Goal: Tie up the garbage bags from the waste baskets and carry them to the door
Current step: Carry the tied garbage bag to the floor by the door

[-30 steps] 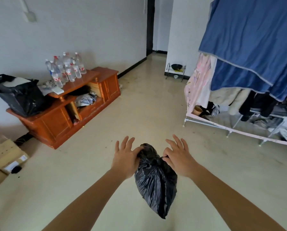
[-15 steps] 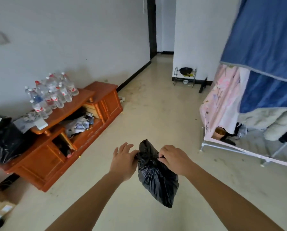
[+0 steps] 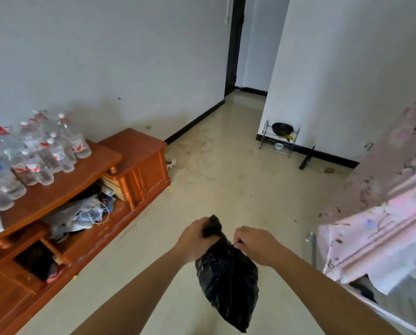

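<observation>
A small black garbage bag (image 3: 228, 284) hangs in the air in front of me, above the beige floor. My left hand (image 3: 195, 240) grips the bunched neck of the bag, with a tuft of plastic sticking up past the fingers. My right hand (image 3: 256, 243) pinches a thin strand of the bag's plastic at its right side, just beside the neck. Both forearms reach in from the bottom of the view. The doorway (image 3: 244, 44) opens at the far end of the room, past a dark door frame.
A low wooden cabinet (image 3: 134, 153) runs along the left wall with several water bottles (image 3: 42, 151) on top and clutter on its shelf. A wire rack with a black pan (image 3: 282, 129) stands by the far wall. Pink floral fabric (image 3: 381, 228) hangs at right.
I have moved forward towards the doorway. My left hand went from open fingers beside the bag to gripping its neck. My right hand keeps pinching the plastic.
</observation>
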`<state>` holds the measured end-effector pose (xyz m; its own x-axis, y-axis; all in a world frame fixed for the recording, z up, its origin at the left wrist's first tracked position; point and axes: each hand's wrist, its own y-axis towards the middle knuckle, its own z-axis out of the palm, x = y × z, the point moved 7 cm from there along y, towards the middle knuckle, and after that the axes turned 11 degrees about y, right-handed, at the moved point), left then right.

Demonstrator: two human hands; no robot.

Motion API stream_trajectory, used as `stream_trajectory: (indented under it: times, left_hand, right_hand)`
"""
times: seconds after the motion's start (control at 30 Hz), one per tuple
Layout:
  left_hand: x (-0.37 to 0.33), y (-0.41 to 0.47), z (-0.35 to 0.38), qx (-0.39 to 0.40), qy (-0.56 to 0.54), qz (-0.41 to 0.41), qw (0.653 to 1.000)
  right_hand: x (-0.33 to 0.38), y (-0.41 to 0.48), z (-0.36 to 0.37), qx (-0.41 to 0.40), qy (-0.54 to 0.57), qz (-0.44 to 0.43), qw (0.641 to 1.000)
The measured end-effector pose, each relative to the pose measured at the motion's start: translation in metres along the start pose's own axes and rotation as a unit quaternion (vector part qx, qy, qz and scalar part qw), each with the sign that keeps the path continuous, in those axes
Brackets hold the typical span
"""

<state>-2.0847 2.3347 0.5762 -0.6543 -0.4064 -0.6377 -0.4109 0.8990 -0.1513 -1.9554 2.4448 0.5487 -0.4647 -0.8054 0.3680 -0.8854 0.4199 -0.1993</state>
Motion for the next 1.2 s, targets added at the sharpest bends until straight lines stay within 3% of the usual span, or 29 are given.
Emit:
stream_trajectory:
  times: [0.23,0.5,0.77,1.2]
  left_hand:
    - [0.005,0.200,-0.079,-0.052,-0.108,-0.046,0.992]
    - [0.013,0.466,-0.109,-0.074,-0.097,-0.042,0.992]
    - [-0.010,0.694,-0.187,-0.092,-0.097,-0.004,0.991]
    - [0.061,1.077,-0.286,-0.125,-0.076,0.046,0.988]
  right_hand:
    - [-0.080,0.163,-0.083,-0.040,0.112,0.045,0.992]
    - [-0.225,0.376,-0.140,-0.085,0.165,0.059,0.981]
    - [-0.315,0.576,-0.261,-0.093,0.242,0.038,0.965]
    - [-0.463,0.917,-0.385,-0.119,0.179,0.054,0.975]
